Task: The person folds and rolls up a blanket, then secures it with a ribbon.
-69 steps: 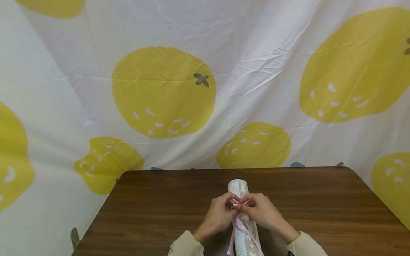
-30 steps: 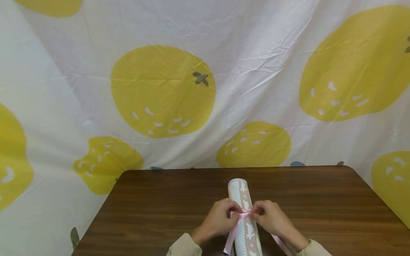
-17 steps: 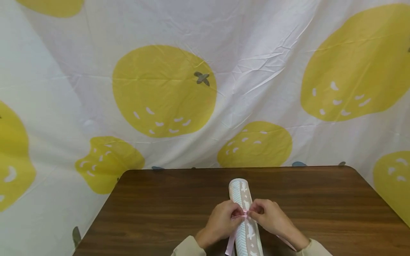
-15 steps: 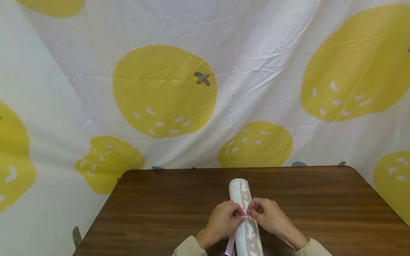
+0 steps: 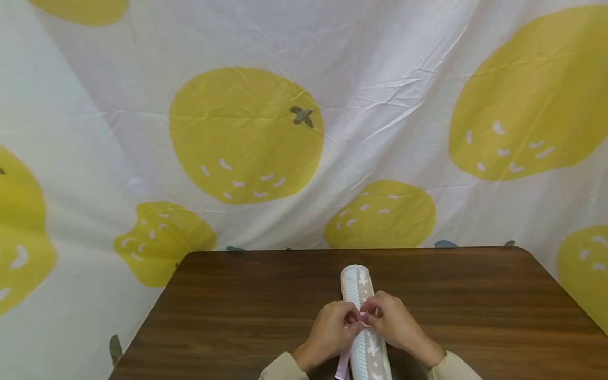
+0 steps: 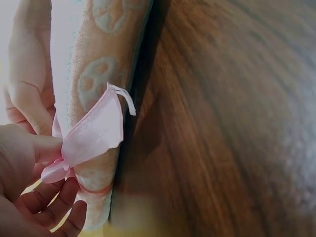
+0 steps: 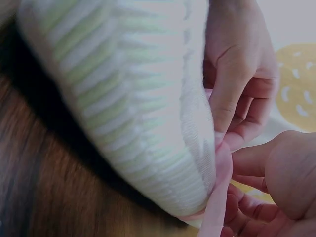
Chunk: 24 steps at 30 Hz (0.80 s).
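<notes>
A rolled-up cloth (image 5: 352, 287) with pale blue herringbone and beige bands lies lengthwise on the brown table. Round its middle goes a pink satin ribbon (image 6: 96, 133), gathered in a small knot or loop on top. My left hand (image 5: 329, 326) pinches the ribbon from the left side of the roll, thumb against fingers. Opposite it, my right hand (image 5: 393, 323) pinches the ribbon too, fingertips close to those of the left. One ribbon tail (image 5: 343, 365) hangs down the roll's left side. Fingers hide most of the knot in the head view.
The wood-grain table (image 5: 256, 301) has rounded far corners. Behind it hangs a white cloth backdrop (image 5: 370, 105) printed with large yellow fruits.
The hands first worked the crossed ribbon, then drew it apart tight over the roll. Since then my right hand has moved left, close to the left hand, and the right-hand tail is out of sight.
</notes>
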### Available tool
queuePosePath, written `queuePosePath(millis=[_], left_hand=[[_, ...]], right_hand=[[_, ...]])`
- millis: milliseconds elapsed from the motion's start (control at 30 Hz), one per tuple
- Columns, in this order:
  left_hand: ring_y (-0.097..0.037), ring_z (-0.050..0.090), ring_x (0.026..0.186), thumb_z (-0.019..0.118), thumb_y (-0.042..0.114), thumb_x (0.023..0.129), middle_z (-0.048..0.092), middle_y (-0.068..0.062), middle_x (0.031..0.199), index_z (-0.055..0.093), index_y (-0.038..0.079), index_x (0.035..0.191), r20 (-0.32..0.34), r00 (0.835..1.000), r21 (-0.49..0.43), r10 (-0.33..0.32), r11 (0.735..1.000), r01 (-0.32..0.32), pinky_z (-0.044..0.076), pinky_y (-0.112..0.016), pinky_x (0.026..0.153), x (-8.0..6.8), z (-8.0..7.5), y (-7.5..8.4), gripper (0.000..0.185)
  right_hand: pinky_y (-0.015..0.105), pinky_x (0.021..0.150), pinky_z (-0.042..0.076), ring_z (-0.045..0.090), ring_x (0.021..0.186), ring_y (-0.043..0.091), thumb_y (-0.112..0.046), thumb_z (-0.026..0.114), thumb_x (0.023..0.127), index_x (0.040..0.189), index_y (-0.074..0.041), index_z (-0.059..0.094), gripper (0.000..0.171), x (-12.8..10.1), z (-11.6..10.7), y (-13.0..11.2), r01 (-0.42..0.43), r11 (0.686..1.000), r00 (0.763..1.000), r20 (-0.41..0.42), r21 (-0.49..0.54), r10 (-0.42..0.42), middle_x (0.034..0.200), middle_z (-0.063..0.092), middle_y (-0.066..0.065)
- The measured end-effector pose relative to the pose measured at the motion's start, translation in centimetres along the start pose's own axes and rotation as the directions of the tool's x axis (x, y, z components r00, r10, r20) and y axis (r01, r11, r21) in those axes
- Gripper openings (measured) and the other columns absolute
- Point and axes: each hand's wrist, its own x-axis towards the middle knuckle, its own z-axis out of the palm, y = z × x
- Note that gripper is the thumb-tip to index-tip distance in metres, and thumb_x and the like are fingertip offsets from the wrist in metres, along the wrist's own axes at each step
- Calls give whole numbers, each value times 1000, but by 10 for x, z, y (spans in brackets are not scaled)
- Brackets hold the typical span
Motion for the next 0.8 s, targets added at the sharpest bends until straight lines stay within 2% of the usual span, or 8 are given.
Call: queuePosePath(millis=[300,500,667,800], left_hand=[[3,50,61,76,5,76,62,6,68,67,12,75,-50,996,-160,-74,985,66,40,-9,56,2,3,0,12],[7,46,57,74,5,77,60,7,64,64,11,72,-102,989,-187,-106,979,85,40,-10,52,5,5,3,12],[8,44,55,72,6,79,58,9,61,63,11,71,-98,982,-229,-159,964,133,39,-11,50,7,5,4,13],[9,46,55,71,6,80,60,8,62,63,10,77,-94,978,-251,-184,956,155,40,-11,51,8,6,4,10]], right_hand=[[22,58,43,50,67,5,-3,76,80,77,-12,70,12,2,-3,-6,-115,987,993,22,116,113,79,60,-4],[22,56,43,52,65,7,-3,74,82,80,-12,70,11,4,-4,-8,-161,973,987,36,164,158,78,65,-3],[22,56,43,52,65,7,-3,74,82,80,-13,70,11,4,-4,-10,-171,973,985,23,158,170,75,65,-5],[22,57,43,51,65,6,-3,74,82,81,-11,70,9,3,-4,-11,-180,970,984,13,163,180,75,64,-5]])
